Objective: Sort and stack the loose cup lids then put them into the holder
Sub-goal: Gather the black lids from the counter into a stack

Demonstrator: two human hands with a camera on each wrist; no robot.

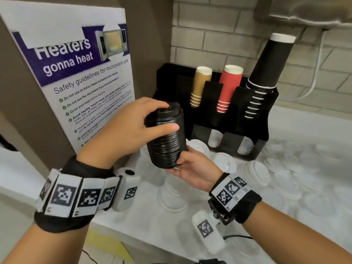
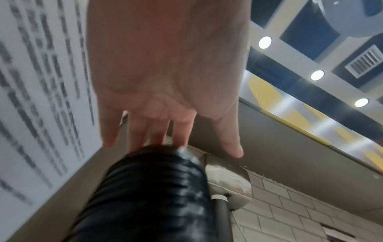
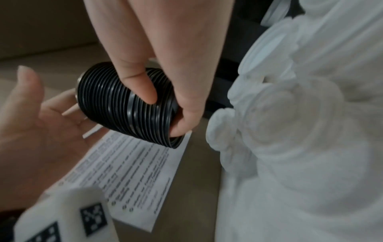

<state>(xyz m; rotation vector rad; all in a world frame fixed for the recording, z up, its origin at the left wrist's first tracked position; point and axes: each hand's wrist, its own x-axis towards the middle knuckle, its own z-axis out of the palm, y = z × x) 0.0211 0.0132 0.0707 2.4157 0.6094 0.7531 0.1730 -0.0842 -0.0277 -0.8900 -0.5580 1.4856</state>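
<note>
A tall stack of black cup lids (image 1: pixel 165 138) is held tilted in the air in front of the black holder (image 1: pixel 171 79). My right hand (image 1: pixel 182 164) grips the stack's lower end from beneath, thumb and fingers curled round it (image 3: pixel 165 113). Over the upper end lies my left hand (image 1: pixel 167 117) with fingers straight; their tips touch the top of the stack (image 2: pixel 153 188) and the thumb lies along its side. Loose white lids (image 1: pixel 255 172) lie scattered on the white counter. The holder's two lower slots hold white lids (image 1: pixel 215 138).
The holder's upper slots carry stacked brown cups (image 1: pixel 200 86), red cups (image 1: pixel 228 88) and tall black cups (image 1: pixel 266 69). A microwave safety poster (image 1: pixel 85 82) leans on the wall at left. A tiled wall stands behind, and white lids (image 3: pixel 290 131) crowd the counter at right.
</note>
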